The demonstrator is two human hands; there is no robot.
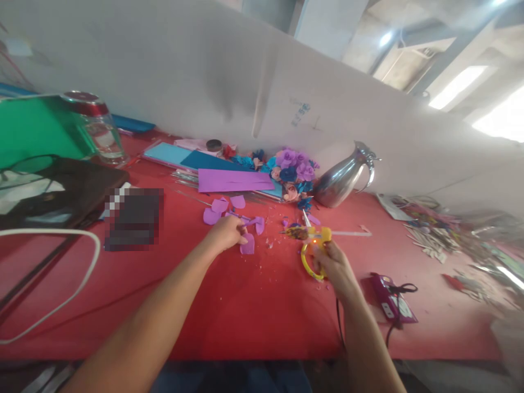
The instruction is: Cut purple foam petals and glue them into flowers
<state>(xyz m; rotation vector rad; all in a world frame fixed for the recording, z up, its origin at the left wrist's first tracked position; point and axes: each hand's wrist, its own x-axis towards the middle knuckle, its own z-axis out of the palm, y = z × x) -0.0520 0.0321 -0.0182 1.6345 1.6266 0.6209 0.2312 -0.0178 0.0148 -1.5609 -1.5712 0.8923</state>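
Observation:
My left hand (230,233) is closed in a pinch on a purple paper petal (247,244), just above the table. Close to its fingers is a curled purple piece (258,225), and more cut purple petals (213,215) lie just behind the hand. A yellow hot glue gun (322,236) is gripped in my right hand (333,266). Its dark, smeared nozzle points left, toward the petals, and a translucent glue stick (352,233) sticks out of its back. A pointed silver blade (306,218) shows behind the gun; its other end is hidden.
Purple paper (235,181), blue sheets and paper flowers (297,164) lie along the wall. A metal jug (344,177) stands behind my right hand. To the right are a maroon box (391,299) with a cable and scattered sticks (426,240). A glass bottle (102,134) stands at left.

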